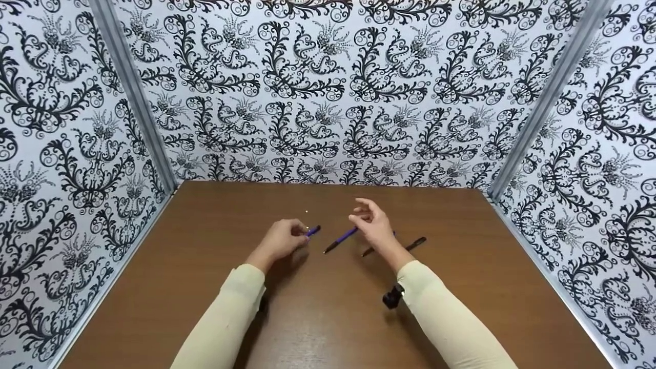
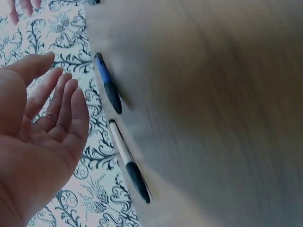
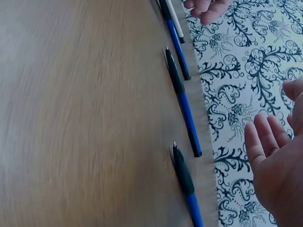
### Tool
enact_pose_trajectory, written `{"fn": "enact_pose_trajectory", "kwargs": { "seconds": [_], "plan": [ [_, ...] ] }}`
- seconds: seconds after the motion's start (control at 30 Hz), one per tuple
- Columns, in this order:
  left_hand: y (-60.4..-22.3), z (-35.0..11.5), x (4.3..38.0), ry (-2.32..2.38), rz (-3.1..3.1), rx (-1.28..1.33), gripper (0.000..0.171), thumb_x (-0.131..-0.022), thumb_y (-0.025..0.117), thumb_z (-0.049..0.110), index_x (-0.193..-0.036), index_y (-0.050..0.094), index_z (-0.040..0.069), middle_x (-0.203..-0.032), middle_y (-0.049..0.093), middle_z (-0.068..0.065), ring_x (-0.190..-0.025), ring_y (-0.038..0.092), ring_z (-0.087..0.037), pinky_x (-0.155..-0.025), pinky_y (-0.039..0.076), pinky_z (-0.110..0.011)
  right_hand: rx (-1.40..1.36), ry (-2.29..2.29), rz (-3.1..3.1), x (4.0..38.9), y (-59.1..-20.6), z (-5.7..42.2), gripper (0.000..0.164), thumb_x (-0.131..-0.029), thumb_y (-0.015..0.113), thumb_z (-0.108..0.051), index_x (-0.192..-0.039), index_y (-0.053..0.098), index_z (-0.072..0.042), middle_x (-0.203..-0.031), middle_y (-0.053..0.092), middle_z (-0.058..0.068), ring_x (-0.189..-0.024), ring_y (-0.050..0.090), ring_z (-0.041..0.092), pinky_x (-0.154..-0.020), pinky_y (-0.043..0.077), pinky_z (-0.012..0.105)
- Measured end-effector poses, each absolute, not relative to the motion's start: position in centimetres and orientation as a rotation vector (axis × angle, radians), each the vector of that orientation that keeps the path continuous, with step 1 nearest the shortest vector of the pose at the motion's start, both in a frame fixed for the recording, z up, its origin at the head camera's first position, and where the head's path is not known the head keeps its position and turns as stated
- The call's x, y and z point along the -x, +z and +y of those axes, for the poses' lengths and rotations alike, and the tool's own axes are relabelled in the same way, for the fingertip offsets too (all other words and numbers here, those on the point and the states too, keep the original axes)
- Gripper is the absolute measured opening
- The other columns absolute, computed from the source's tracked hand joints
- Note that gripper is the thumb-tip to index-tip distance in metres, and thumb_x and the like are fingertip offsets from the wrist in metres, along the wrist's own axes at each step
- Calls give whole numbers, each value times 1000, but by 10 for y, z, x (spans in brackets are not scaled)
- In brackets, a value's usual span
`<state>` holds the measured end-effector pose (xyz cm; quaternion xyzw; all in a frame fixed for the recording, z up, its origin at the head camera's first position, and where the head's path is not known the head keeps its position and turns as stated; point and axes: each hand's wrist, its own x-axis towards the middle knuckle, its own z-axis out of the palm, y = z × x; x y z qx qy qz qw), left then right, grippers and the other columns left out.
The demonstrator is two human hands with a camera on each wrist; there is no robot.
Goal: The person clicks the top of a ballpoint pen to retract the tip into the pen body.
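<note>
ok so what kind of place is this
Probably a purpose-built booth for tabletop work: black-and-white patterned walls enclose the brown table on three sides, and grey posts stand at the back corners.

Bright, even light fills the head view, with faint glare on the wooden tabletop [image 1: 312,318] and shadow beside the left sleeve [image 1: 220,318]; both wrist views look soft, the left dimmer.

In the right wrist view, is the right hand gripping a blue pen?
No, the blue pens lie on the table, apart from the right hand.
</note>
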<state>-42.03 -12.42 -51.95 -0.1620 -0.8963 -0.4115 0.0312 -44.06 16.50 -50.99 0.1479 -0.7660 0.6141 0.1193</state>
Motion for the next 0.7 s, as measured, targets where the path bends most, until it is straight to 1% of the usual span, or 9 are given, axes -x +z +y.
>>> {"fn": "enact_pose_trajectory", "kwargs": {
  "seconds": [0.07,0.27,0.43,0.5,0.63,0.7],
  "plan": [
    [-519,-119,419,-1273,-2755,526,17,-99,81,9,-115,81,3,-103,79,-4,-100,73,-23,-95,59,-46,-412,1795,-2239,441,-513,167,47,-98,79,2,-143,64,2,-122,70,26,-104,71,33,-84,56,24],
    [-520,-105,419,-1276,-2761,561,18,-100,80,10,-116,79,3,-105,77,-4,-102,72,-23,-97,59,-46,-354,1786,-2249,444,-522,169,48,-97,79,4,-142,63,5,-122,69,30,-102,72,30,-81,56,22],
    [-522,-94,420,-1303,-2728,636,21,-100,79,5,-120,77,-2,-108,77,-8,-104,71,-26,-97,59,-47,-272,1838,-2236,448,-528,169,53,-94,80,9,-144,62,6,-122,69,27,-100,72,28,-79,57,21],
    [-522,-91,422,-1312,-2719,656,21,-100,79,5,-120,77,-2,-109,77,-10,-104,72,-27,-97,59,-46,-228,1849,-2233,449,-530,168,55,-93,81,10,-144,62,6,-121,70,24,-100,72,27,-79,57,21],
    [-522,-85,423,-1334,-2716,665,21,-100,80,4,-119,77,-2,-110,77,-14,-103,72,-28,-97,60,-46,-178,1849,-2238,451,-532,167,57,-92,83,9,-144,61,6,-121,72,21,-102,72,29,-80,57,23],
    [-522,-82,423,-1340,-2723,655,20,-99,80,4,-119,77,-2,-110,77,-15,-103,72,-29,-97,60,-47,-165,1843,-2250,451,-534,166,57,-92,83,8,-145,61,5,-123,71,23,-104,72,32,-81,57,24]
  ]
}}
